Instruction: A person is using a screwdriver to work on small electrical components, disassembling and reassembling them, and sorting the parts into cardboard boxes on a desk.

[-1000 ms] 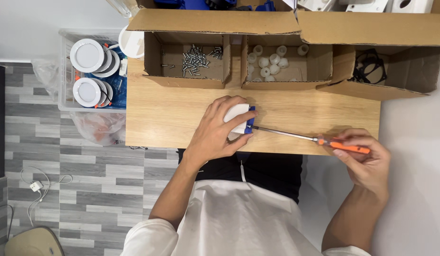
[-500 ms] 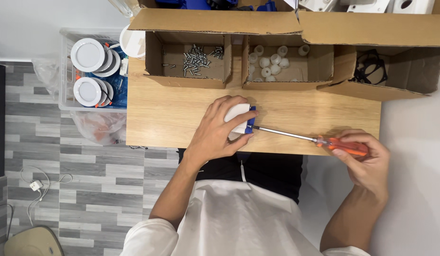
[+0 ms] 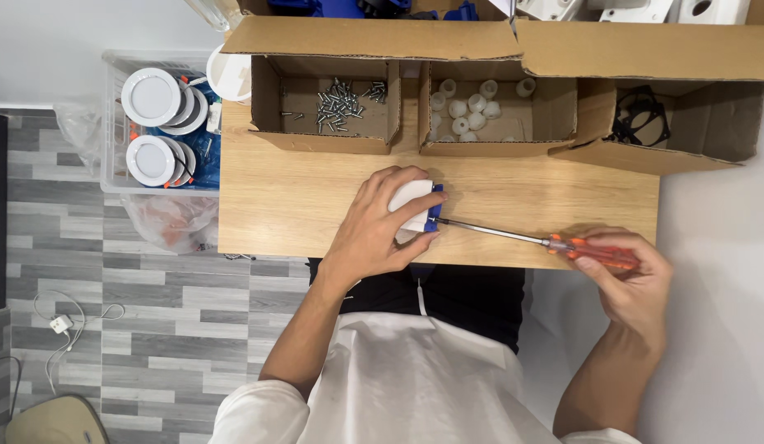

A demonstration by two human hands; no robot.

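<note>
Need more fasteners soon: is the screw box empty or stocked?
Stocked. The open cardboard box holds a loose pile of screws on its floor.

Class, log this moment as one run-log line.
left hand: holds white part | right hand: grips orange screwdriver, tip at part | wooden table

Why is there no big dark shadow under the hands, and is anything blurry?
In the head view, the light is soft and even, so the left hand and right hand cast only faint shadows on the wooden table; the screwdriver looks sharp, while the small screws in their cardboard box are too tiny to see crisply.
</note>
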